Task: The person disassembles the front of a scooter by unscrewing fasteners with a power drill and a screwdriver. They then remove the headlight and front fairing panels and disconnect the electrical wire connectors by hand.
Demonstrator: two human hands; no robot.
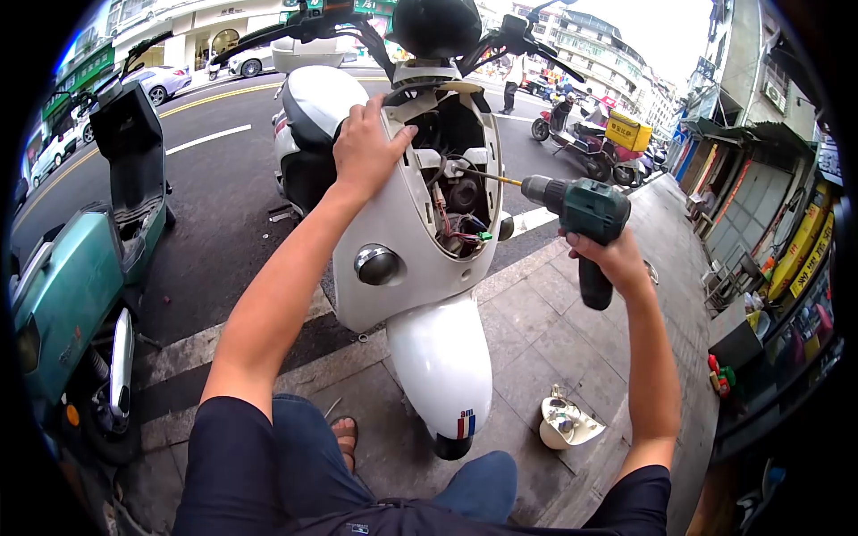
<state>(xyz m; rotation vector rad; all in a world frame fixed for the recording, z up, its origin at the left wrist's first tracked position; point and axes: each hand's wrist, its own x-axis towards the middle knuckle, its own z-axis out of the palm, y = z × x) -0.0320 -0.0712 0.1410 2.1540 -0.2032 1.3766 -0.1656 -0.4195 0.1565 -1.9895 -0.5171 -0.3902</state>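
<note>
A white scooter (357,290) stands before me with its front panel off. Wires and a green connector (485,237) show inside the opening. My left hand (366,150) rests on the upper left edge of the front shell, fingers spread over it. In my right hand (609,255) is a dark green cordless drill (594,210), gripped by its handle. Its long bit (500,179) points left into the scooter's opening; whether the tip meets a screw I cannot make out. Below, the white front fender (442,366) carries a striped sticker.
A white headlight piece (565,424) lies on the paving at the lower right. A green scooter (76,286) stands close on the left. Further off are a parked scooter with a yellow box (628,131), a standing person (514,80) and cars along the road.
</note>
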